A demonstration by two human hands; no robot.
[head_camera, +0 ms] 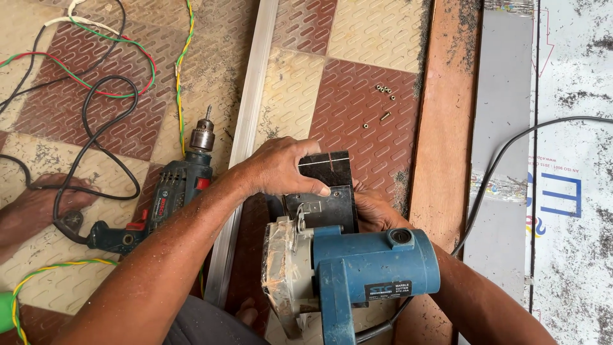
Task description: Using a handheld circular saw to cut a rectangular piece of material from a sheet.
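Cutter (357, 268), blue, sits on the floor (370, 96) between both hands. Left hand (281, 169) clamps a dark panel (325, 169) flat, fingers curled over its edge, likely steadying it. Right hand (377, 211) mostly hidden behind the cutter; grip unclear. Drill (172, 191) lies nearby.

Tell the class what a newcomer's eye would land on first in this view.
The blue power cutter fills the lower centre, with the left hand pressing a small dark plate ahead of it and the right hand beside the base. Left of them, a power drill lies on the tiled floor among tangled wires.
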